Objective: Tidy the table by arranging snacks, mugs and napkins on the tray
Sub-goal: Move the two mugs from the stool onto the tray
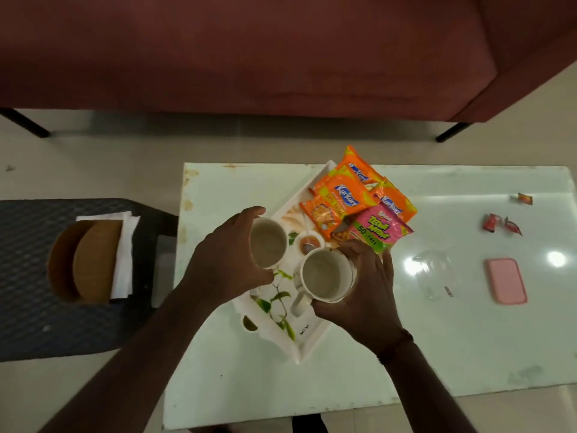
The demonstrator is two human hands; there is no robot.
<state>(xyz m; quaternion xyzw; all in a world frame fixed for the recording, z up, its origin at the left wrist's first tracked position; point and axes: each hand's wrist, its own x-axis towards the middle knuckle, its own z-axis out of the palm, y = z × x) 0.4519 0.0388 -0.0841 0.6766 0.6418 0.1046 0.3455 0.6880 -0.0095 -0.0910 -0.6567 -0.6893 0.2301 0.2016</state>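
Snack packets point(356, 201) are piled on the far end of the tray point(307, 339), so that part looks done. Now the mugs: the left hand point(224, 260) wraps one mug point(268, 243), the right hand point(365, 292) grips the other mug point(326, 275), both over the tray's middle. Whether they rest on it, I cannot tell. The napkins point(125, 257) sit off left in their holder, not yet brought over.

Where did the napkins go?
In the head view, the white napkins sit at far left in a wooden holder on a dark stool, beside the table, not on the tray.
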